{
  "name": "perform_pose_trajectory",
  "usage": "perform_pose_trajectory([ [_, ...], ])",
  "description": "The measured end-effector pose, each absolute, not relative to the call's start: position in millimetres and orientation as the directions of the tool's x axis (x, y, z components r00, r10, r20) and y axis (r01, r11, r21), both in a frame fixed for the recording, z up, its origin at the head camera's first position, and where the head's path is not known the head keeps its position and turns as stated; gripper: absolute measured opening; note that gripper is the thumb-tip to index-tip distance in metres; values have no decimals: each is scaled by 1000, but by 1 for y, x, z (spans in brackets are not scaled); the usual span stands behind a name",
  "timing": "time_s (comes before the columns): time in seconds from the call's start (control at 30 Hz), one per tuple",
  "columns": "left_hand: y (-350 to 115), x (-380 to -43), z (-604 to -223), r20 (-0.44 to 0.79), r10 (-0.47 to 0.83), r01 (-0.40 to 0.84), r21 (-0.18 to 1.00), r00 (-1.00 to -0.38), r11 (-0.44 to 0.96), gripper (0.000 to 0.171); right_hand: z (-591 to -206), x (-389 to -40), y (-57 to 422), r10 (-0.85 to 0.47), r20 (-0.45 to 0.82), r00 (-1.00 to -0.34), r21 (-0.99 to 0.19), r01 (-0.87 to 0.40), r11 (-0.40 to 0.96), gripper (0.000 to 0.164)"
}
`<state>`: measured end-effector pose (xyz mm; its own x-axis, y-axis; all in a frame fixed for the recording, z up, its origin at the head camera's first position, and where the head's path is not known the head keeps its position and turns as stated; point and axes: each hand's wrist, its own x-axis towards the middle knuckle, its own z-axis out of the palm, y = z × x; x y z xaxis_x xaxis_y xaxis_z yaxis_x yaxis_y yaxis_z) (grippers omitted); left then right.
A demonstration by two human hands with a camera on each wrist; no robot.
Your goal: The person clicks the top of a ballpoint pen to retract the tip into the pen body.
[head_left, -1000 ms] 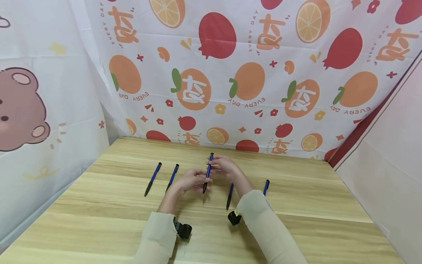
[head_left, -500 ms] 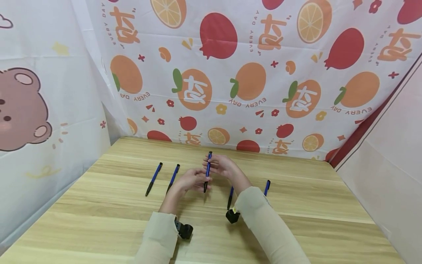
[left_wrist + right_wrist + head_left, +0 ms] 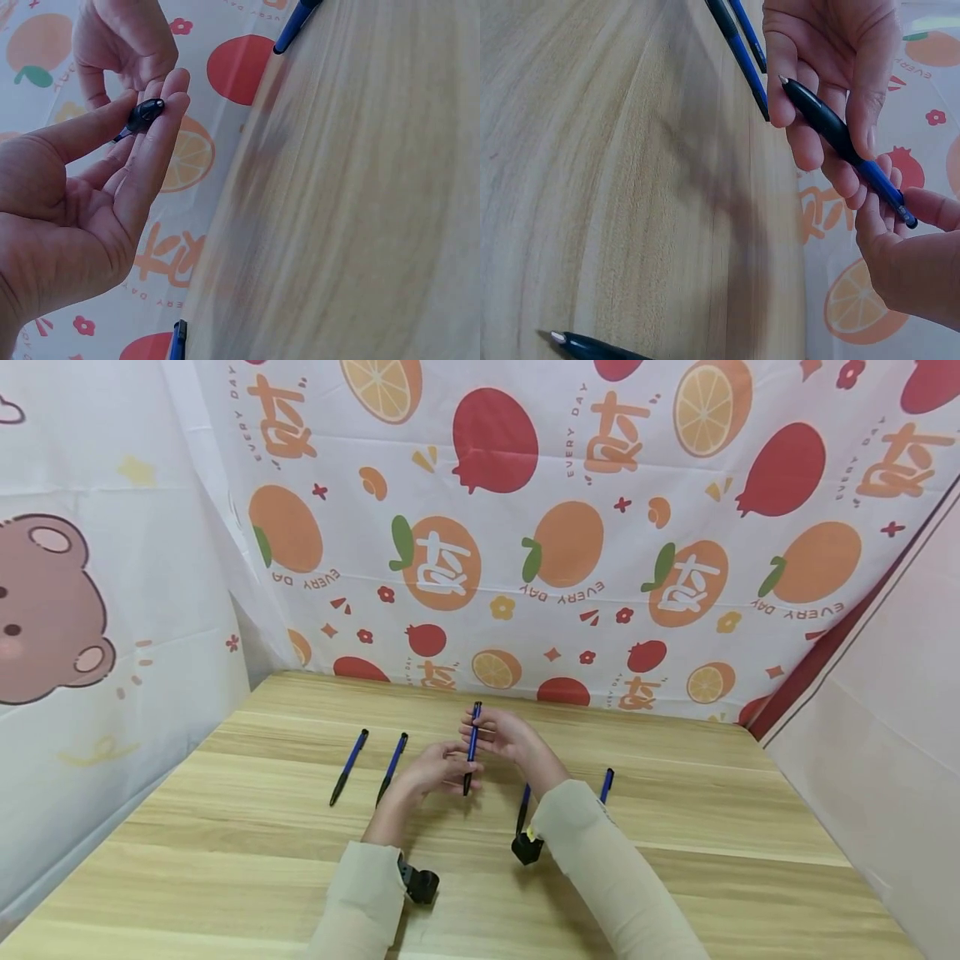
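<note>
A blue ballpoint pen [image 3: 472, 743] with a black grip is held above the table, tilted, its black tip end lowest. My left hand [image 3: 438, 768] pinches it by the black grip between thumb and fingers. Near the clip end, my right hand [image 3: 506, 739] pinches the same pen. In the left wrist view the pen's tip [image 3: 148, 112] points toward the camera between the left thumb and fingers. The right wrist view shows the blue barrel [image 3: 881, 184] running from the left hand [image 3: 840, 67] to the right hand [image 3: 915, 262].
Two matching pens lie left of the hands, the outer pen [image 3: 348, 768] and the inner pen [image 3: 393, 764], partly behind the left hand. To the right are another pen [image 3: 523, 810] and a farther pen [image 3: 607, 785], both partly hidden by the right arm. The wooden table [image 3: 225, 860] meets patterned cloth.
The pen has risen slightly and stands a little more upright. The right hand has shifted slightly left and up with it; the left hand has stayed nearly still.
</note>
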<state>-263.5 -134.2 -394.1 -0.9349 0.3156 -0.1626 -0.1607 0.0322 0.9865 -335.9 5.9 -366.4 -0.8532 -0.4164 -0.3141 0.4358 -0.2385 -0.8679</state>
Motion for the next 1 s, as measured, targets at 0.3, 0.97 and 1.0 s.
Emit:
perform_pose_trajectory([
  [0.3, -136, -265, -396, -164, 308, -164, 986, -937, 26, 35, -363, -336, 2, -416, -348, -840, -881, 445, -163, 36],
  [0.97, -136, -261, -388, -153, 318, -157, 987, -936, 12, 38, -357, -345, -1, -401, -434, -806, -841, 522, -139, 56],
  [1.0, -137, -261, -388, -151, 318, -155, 988, -936, 12, 38, -357, -344, -2, -399, -437, -806, -840, 524, -138, 56],
])
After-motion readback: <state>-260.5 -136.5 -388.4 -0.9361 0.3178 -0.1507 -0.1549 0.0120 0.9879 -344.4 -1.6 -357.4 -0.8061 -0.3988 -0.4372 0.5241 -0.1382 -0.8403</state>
